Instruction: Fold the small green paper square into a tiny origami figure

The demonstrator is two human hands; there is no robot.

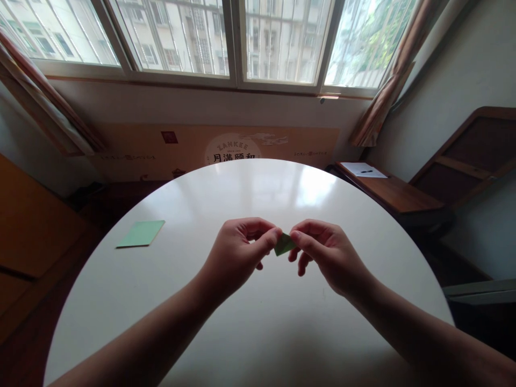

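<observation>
A small folded piece of green paper [284,244] is held up above the white round table [193,344], roughly at its middle. My left hand [244,244] pinches its left corner between thumb and forefinger. On the other side, my right hand [322,244] grips the right corner the same way, its lower fingers curled loosely below. The paper's lower point hangs between the two hands. My fingers cover its side corners. Off to the left on the tabletop lies a stack of light green square paper [141,234], touched by neither hand.
Beyond the table stands a printed panel [282,142] beneath barred windows [278,43]. At the right, a wooden side table [403,191] bears a white sheet [363,170] with a dark pen-like item on it. An orange-brown cabinet [36,226] is at the left.
</observation>
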